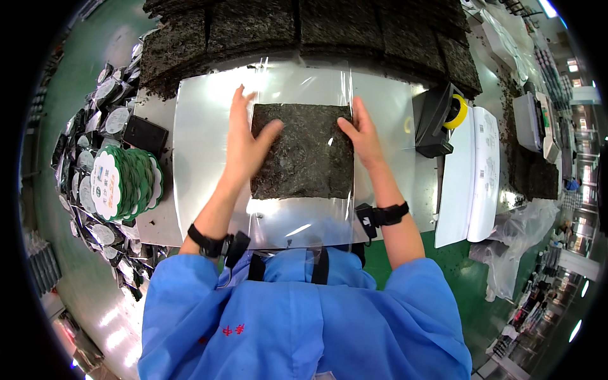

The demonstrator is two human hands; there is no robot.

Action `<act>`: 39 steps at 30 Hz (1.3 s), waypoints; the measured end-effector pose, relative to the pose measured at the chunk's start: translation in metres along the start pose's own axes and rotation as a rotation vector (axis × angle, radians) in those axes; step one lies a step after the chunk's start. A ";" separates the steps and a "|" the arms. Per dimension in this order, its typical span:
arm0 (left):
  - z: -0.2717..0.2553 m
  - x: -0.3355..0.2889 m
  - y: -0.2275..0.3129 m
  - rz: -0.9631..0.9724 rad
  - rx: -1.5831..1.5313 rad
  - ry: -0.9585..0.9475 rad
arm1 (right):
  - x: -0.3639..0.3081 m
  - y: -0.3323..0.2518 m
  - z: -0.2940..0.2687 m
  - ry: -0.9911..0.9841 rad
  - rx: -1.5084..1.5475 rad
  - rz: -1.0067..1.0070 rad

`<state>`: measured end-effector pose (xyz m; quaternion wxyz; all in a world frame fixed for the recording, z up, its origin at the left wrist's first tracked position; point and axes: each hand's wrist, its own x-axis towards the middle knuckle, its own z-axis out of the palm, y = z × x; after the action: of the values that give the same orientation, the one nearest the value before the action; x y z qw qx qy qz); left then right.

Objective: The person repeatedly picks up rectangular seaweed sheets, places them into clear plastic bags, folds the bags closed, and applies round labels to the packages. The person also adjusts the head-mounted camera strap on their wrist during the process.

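A square, dark sheet or flat stack of dried seaweed [303,155] lies on clear plastic film [304,85] in front of me. The film reaches past the seaweed at its far and near sides. My left hand [247,140] is at the seaweed's left edge, fingers spread and pointing away, its thumb over the dark surface. At the right edge is my right hand [363,134], thumb and fingers apart, the thumb tip by the upper right corner. Whether either thumb presses on the seaweed, I cannot tell.
Tall seaweed stacks [253,35] line the far side of the metal table [206,158]. To the left are round green-and-white labels [120,183], a black box [145,134] and many packed pouches [95,126]. A tape dispenser [437,120] and white label sheets [468,177] sit right.
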<state>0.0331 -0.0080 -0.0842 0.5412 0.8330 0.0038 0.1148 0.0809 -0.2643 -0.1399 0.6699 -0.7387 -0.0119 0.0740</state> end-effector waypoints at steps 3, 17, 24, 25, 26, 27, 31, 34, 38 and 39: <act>-0.004 0.010 -0.031 -0.377 -0.312 -0.191 | 0.001 -0.004 0.019 -0.018 0.079 -0.091; -0.057 -0.073 0.009 0.745 0.151 0.121 | -0.095 -0.112 0.003 0.144 -0.859 -1.172; -0.074 -0.076 0.063 0.801 0.254 -0.069 | -0.114 -0.138 0.010 -0.180 -0.688 -0.982; -0.078 -0.073 0.074 0.790 0.245 -0.152 | -0.117 -0.145 0.010 -0.207 -0.676 -0.936; -0.080 -0.066 0.092 0.675 0.126 -0.244 | -0.118 -0.145 0.008 -0.219 -0.686 -0.911; -0.077 -0.064 0.099 0.659 0.113 -0.282 | -0.118 -0.145 0.006 -0.235 -0.692 -0.886; -0.070 -0.062 0.099 0.585 0.059 -0.348 | -0.117 -0.149 0.010 -0.235 -0.666 -0.819; -0.065 -0.065 0.100 0.538 0.053 -0.207 | -0.116 -0.150 0.011 -0.249 -0.662 -0.800; -0.068 -0.061 0.092 0.568 0.023 -0.404 | -0.118 -0.152 0.010 -0.297 -0.666 -0.784; -0.069 -0.059 0.098 0.588 0.044 -0.408 | -0.120 -0.153 0.010 -0.286 -0.688 -0.784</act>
<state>-0.0496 0.0056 0.0195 0.4567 0.8157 -0.3416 0.0967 -0.0261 -0.2530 0.0217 0.3582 -0.8382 -0.4012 -0.0897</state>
